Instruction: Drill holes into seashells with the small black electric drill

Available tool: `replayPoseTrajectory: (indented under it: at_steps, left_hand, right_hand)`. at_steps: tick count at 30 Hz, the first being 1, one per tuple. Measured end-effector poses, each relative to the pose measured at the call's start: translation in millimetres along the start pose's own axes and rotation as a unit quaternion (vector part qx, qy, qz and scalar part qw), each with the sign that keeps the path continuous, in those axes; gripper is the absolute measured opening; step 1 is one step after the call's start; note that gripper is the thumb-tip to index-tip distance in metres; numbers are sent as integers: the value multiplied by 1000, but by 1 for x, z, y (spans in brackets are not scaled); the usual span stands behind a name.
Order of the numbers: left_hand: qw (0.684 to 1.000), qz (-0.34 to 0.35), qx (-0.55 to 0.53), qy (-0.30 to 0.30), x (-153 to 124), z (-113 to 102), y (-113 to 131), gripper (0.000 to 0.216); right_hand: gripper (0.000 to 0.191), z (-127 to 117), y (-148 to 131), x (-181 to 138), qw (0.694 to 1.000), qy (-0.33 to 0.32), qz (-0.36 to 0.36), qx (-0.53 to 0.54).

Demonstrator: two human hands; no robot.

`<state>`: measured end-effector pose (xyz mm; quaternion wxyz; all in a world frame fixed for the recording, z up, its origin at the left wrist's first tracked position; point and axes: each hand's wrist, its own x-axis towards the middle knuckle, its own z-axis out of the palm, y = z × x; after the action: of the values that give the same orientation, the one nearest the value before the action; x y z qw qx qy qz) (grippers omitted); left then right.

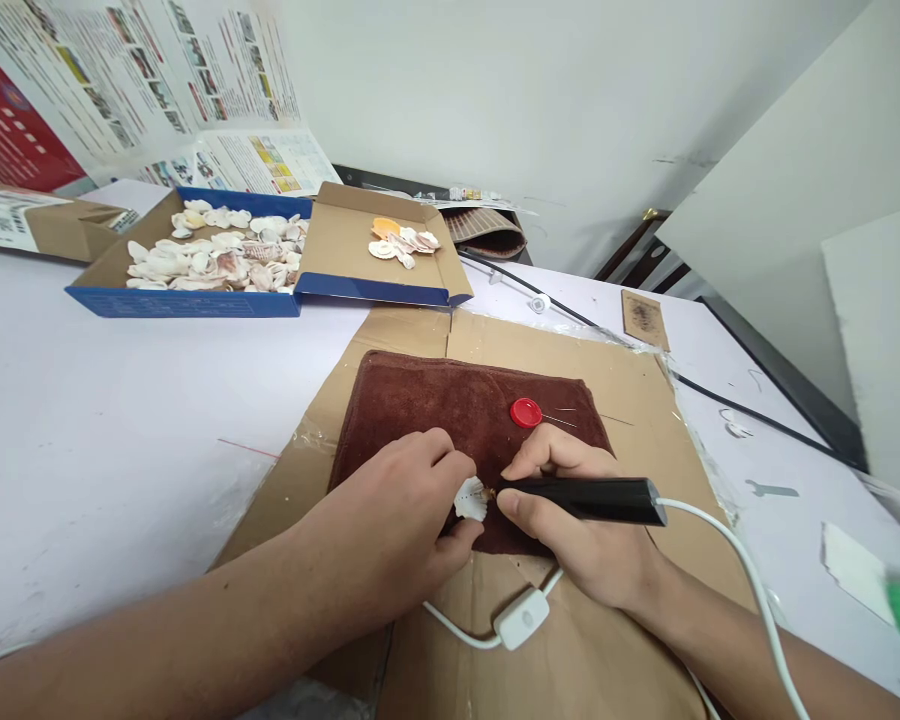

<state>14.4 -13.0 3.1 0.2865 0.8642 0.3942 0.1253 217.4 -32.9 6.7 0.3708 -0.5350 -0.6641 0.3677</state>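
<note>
My left hand (427,500) pinches a small white seashell (472,498) between thumb and fingers, low over a dark brown cloth pad (420,395). In my right hand (570,500) is a black pen-shaped electric mini drill (592,497), its brass-coloured tip pointing left at the shell's edge. Whether the bit touches the shell is too small to tell. A row of tiny dark dots shows on the shell. From the drill's back end runs a white cord (750,580). Beyond my right hand, a red round cap (526,412) lies on the pad near some thin needles (559,420).
A blue-edged box (195,303) of seashells stands at the back left, its flap (337,250) holding several more. Under the pad lies cardboard (435,620), with the cord's white switch (522,618) in front. A black cable (765,415) and a grey wrench shape (771,489) are at right.
</note>
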Motion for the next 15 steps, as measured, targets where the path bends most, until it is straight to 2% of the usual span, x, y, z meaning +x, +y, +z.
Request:
replayPoseTrajectory:
  at_steps: [15]
  left_hand:
    - [1000,12,4,14,-1,1,-1,9]
  right_hand:
    - [13,0,0,-1,1000,4,7,-5]
